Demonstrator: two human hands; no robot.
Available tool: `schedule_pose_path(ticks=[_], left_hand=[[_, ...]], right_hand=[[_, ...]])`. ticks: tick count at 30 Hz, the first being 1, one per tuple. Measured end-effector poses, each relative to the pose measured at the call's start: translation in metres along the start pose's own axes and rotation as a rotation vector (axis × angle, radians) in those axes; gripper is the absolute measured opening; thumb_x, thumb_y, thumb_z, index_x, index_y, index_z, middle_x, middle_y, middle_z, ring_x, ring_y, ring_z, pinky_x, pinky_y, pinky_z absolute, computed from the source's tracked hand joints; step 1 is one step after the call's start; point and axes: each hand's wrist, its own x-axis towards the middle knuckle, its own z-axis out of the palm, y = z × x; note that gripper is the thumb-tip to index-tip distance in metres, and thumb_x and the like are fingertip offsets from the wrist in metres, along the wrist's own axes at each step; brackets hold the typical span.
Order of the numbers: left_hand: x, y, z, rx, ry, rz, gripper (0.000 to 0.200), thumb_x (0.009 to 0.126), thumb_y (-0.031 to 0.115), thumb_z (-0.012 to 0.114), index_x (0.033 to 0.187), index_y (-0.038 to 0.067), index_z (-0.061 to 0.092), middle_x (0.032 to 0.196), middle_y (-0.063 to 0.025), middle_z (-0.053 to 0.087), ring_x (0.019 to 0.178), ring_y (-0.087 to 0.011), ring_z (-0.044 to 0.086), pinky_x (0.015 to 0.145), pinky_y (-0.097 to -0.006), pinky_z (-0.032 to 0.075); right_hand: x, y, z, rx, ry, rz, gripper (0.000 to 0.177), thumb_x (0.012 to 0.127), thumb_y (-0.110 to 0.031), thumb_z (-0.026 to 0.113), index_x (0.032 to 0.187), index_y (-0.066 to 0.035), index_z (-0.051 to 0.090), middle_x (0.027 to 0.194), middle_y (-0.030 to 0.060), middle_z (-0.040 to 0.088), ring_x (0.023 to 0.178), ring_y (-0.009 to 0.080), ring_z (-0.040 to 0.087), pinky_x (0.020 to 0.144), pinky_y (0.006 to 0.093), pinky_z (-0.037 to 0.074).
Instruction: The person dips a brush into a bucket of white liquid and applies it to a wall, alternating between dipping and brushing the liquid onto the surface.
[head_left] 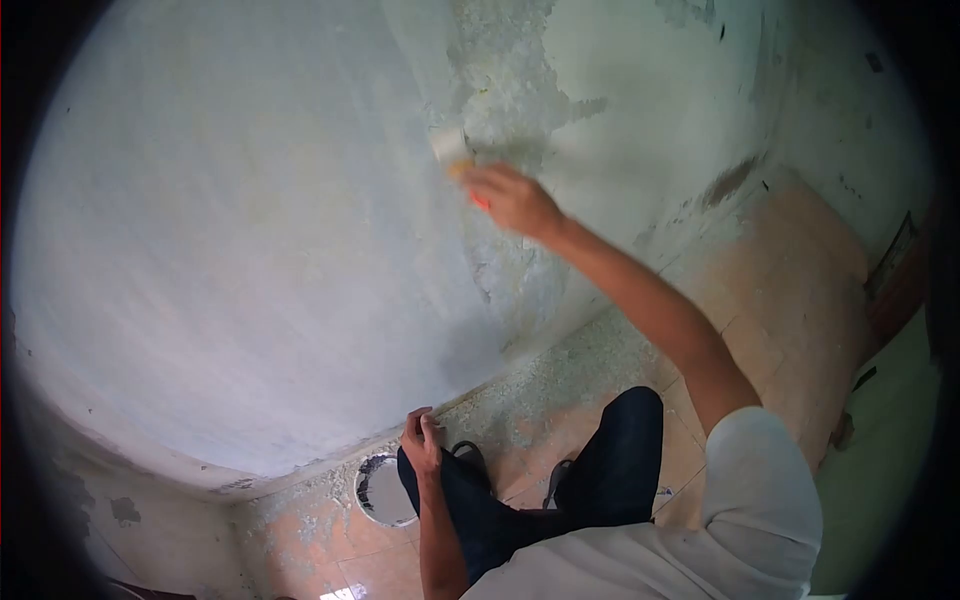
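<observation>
My right hand (515, 200) is closed around a paintbrush (452, 148) with a pale, wide end, a yellowish band and an orange-red handle. Its pale end is at the wall (250, 220), by the edge of a rough, peeled strip (505, 90); motion blurs it slightly. Low in the view, my left hand (421, 440) rests by my bent knee, fingers loosely curled and apart, with nothing visible in it. Just left of that knee stands a round bucket (385, 492) holding a pale whitish substance, partly hidden by my leg.
Pale flakes and debris (560, 385) cover the tiled floor (385, 572) along the wall's foot. A wall corner lies at the lower left. Another wall (850, 130) rises at the right, with a dark reddish-brown object (897, 290) near it.
</observation>
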Motion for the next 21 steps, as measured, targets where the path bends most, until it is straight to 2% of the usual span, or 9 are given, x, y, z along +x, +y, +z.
schedule_pose_path(ticks=[4, 6, 8, 12, 14, 15, 17, 19, 21], left_hand=[[0.002, -0.005, -0.004, 0.001, -0.025, -0.008, 0.034, 0.115, 0.032, 0.058, 0.116, 0.001, 0.074, 0.081, -0.0061, 0.072, 0.072, -0.0127, 0.065, 0.071, -0.0301, 0.052], [0.004, -0.006, -0.003, -0.021, -0.028, -0.013, 0.032, 0.114, 0.029, 0.058, 0.116, 0.001, 0.074, 0.081, -0.0063, 0.071, 0.072, -0.0125, 0.064, 0.070, -0.0304, 0.052], [0.004, -0.004, 0.001, -0.021, -0.017, -0.008, 0.031, 0.114, 0.028, 0.058, 0.116, 0.001, 0.074, 0.081, -0.0065, 0.071, 0.072, -0.0127, 0.064, 0.070, -0.0305, 0.052], [0.001, -0.004, 0.004, -0.031, -0.009, -0.013, 0.030, 0.115, 0.027, 0.058, 0.117, 0.001, 0.073, 0.081, -0.0076, 0.072, 0.075, -0.0137, 0.066, 0.071, -0.0307, 0.052], [0.003, 0.000, 0.005, -0.032, 0.001, -0.022, 0.031, 0.115, 0.028, 0.058, 0.117, 0.001, 0.073, 0.081, -0.0078, 0.072, 0.076, -0.0141, 0.067, 0.072, -0.0307, 0.053], [0.003, -0.002, 0.005, -0.031, 0.008, -0.008, 0.031, 0.115, 0.028, 0.058, 0.117, 0.001, 0.073, 0.081, -0.0078, 0.072, 0.075, -0.0143, 0.067, 0.072, -0.0306, 0.053], [0.003, -0.004, 0.005, -0.036, 0.025, 0.002, 0.031, 0.115, 0.028, 0.058, 0.117, 0.001, 0.073, 0.081, -0.0078, 0.072, 0.075, -0.0144, 0.067, 0.071, -0.0304, 0.052], [0.003, -0.005, 0.000, -0.004, -0.001, 0.018, 0.032, 0.115, 0.029, 0.059, 0.116, 0.000, 0.073, 0.080, -0.0073, 0.072, 0.074, -0.0146, 0.067, 0.071, -0.0303, 0.052], [0.002, -0.009, -0.004, -0.018, -0.011, 0.018, 0.037, 0.116, 0.034, 0.057, 0.116, 0.000, 0.073, 0.080, -0.0068, 0.071, 0.073, -0.0140, 0.066, 0.070, -0.0305, 0.051]], right_hand=[[-0.038, -0.026, -0.010, 0.235, -0.283, 0.164, 0.028, 0.092, -0.002, 0.080, 0.118, -0.009, 0.081, 0.120, 0.0072, 0.081, 0.114, 0.0261, 0.075, 0.098, 0.0393, 0.065], [-0.004, -0.015, -0.023, 0.390, -0.424, 0.290, 0.025, 0.094, -0.003, 0.079, 0.116, -0.013, 0.083, 0.122, 0.0088, 0.081, 0.112, 0.0284, 0.075, 0.095, 0.0409, 0.063], [0.055, 0.015, -0.033, 0.311, -0.430, 0.296, 0.018, 0.097, -0.006, 0.076, 0.112, -0.012, 0.083, 0.117, 0.0098, 0.082, 0.107, 0.0297, 0.076, 0.092, 0.0395, 0.062], [0.169, 0.028, -0.085, 0.189, -0.275, 0.289, 0.013, 0.098, -0.007, 0.076, 0.110, -0.008, 0.081, 0.102, 0.0103, 0.082, 0.095, 0.0265, 0.078, 0.083, 0.0363, 0.062], [0.187, 0.028, -0.091, 0.173, 0.041, 0.039, 0.018, 0.096, -0.009, 0.075, 0.113, -0.011, 0.082, 0.101, 0.0084, 0.082, 0.090, 0.0259, 0.077, 0.079, 0.0390, 0.062], [0.183, 0.022, -0.091, 0.176, 0.037, 0.037, 0.018, 0.096, -0.009, 0.075, 0.113, -0.011, 0.082, 0.101, 0.0084, 0.082, 0.090, 0.0259, 0.077, 0.079, 0.0390, 0.062], [0.162, 0.003, -0.092, -0.007, 0.331, -0.124, 0.022, 0.095, -0.005, 0.077, 0.115, -0.013, 0.082, 0.110, 0.0050, 0.081, 0.097, 0.0237, 0.077, 0.082, 0.0369, 0.064], [0.117, -0.006, -0.064, 0.004, 0.323, -0.076, 0.029, 0.089, -0.002, 0.084, 0.118, -0.009, 0.081, 0.120, 0.0061, 0.081, 0.106, 0.0253, 0.078, 0.090, 0.0369, 0.065], [0.047, 0.008, -0.009, -0.073, 0.156, -0.118, 0.032, 0.087, -0.002, 0.085, 0.118, -0.007, 0.080, 0.123, 0.0063, 0.079, 0.111, 0.0257, 0.076, 0.093, 0.0369, 0.065]])
